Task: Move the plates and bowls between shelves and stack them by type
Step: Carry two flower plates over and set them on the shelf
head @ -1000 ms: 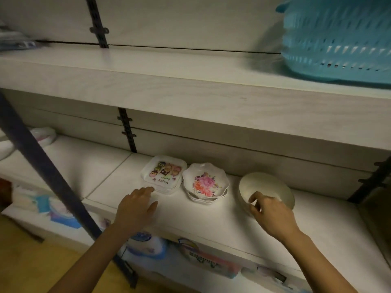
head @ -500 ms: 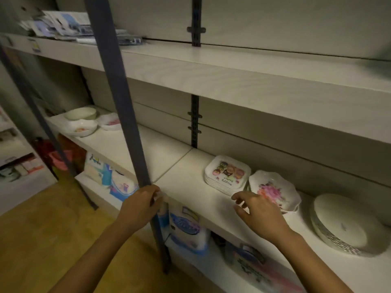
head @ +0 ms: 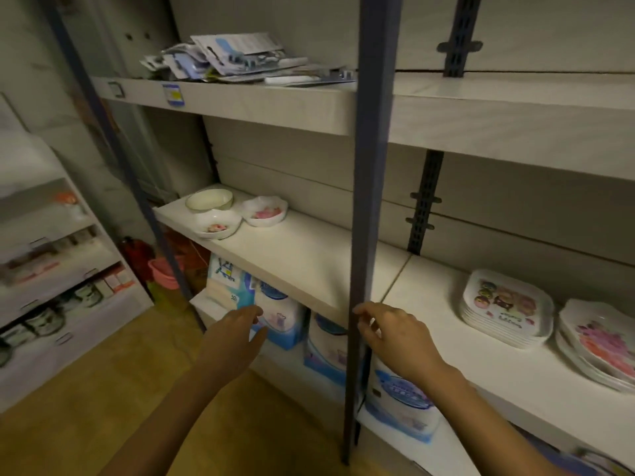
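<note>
Bowls (head: 214,223) at shelf's (head: 309,266) left end, one near front edge | left hand (head: 233,341), right hand (head: 395,334) empty, loosely spread | risk: reach nudges it off

No words or numbers can be read here. The square plates (head: 505,305) have small dark writing under the cartoon faces, but it is too blurry. The blue and yellow sticker (head: 173,94) on the top shelf (head: 261,104) and the blue print on the packs (head: 223,280) are blurry too.
</note>
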Motion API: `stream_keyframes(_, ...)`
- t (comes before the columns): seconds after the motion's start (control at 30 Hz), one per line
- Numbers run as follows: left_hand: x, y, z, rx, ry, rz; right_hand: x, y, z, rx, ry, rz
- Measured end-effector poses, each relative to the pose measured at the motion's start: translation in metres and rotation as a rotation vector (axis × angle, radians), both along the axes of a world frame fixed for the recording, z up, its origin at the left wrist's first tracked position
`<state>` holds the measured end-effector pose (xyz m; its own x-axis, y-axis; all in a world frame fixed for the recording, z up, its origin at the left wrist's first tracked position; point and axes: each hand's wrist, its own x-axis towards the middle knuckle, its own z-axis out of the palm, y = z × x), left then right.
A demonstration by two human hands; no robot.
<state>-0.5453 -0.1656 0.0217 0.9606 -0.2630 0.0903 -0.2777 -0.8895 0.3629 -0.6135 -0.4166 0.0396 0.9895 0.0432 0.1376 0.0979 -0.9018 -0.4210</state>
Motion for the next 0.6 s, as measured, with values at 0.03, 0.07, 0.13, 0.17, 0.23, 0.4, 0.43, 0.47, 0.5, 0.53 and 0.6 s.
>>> stream_keyframes(0.03, 0.007, 0.011, 0.001, 0.000, 0.010, 0.013, 0.009, 0.012, 0.002, 0.000, 0.002, 0.002)
stream_keyframes(0.07, 0.015, 0.022, 0.002, -0.003, 0.015, 0.018, 0.018, 0.022, 0.004, 0.002, 0.002, 0.005)
stream_keyframes(0.13, 0.032, 0.039, 0.005, 0.026, 0.005, 0.015, 0.039, 0.039, 0.005, 0.022, -0.004, 0.010)
stream_keyframes(0.17, 0.040, 0.047, 0.005, 0.046, -0.002, 0.017, 0.050, 0.047, 0.004, 0.037, -0.002, 0.010)
stream_keyframes(0.23, 0.060, 0.061, 0.005, 0.061, -0.007, 0.023, 0.074, 0.059, 0.000, 0.066, 0.010, 0.003)
stream_keyframes(0.4, 0.122, 0.086, 0.000, 0.059, -0.007, 0.028, 0.140, 0.080, -0.013, 0.070, 0.022, -0.021)
stream_keyframes(0.43, 0.137, 0.090, 0.001, 0.064, -0.018, 0.027, 0.155, 0.083, -0.015, 0.075, 0.022, -0.031)
stream_keyframes(0.47, 0.152, 0.094, 0.001, 0.070, -0.030, 0.024, 0.171, 0.087, -0.017, 0.084, 0.020, -0.045)
stream_keyframes(0.5, 0.166, 0.098, 0.002, 0.070, -0.044, 0.019, 0.188, 0.090, -0.018, 0.093, 0.018, -0.060)
stream_keyframes(0.53, 0.181, 0.102, 0.003, 0.067, -0.055, 0.013, 0.204, 0.094, -0.019, 0.097, 0.020, -0.075)
stream_keyframes(0.6, 0.210, 0.112, 0.005, 0.063, -0.066, 0.006, 0.238, 0.104, -0.018, 0.097, 0.037, -0.100)
